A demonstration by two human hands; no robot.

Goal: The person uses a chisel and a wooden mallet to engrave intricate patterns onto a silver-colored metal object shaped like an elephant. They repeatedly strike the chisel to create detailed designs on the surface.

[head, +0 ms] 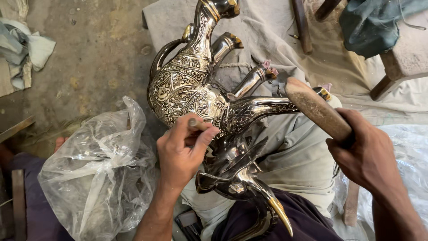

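A shiny engraved metal animal figure lies upside down across my lap, its legs pointing away and its curved golden-tipped tusk toward me. My left hand pinches a small metal punch against the figure's engraved body. My right hand grips a worn wooden mallet, held raised just right of the figure's legs.
A crumpled clear plastic bag lies at my left, more plastic at the right. A grey cloth covers my lap and the ground beyond. A wooden stool with a dark cloth stands at the upper right; rags at the upper left.
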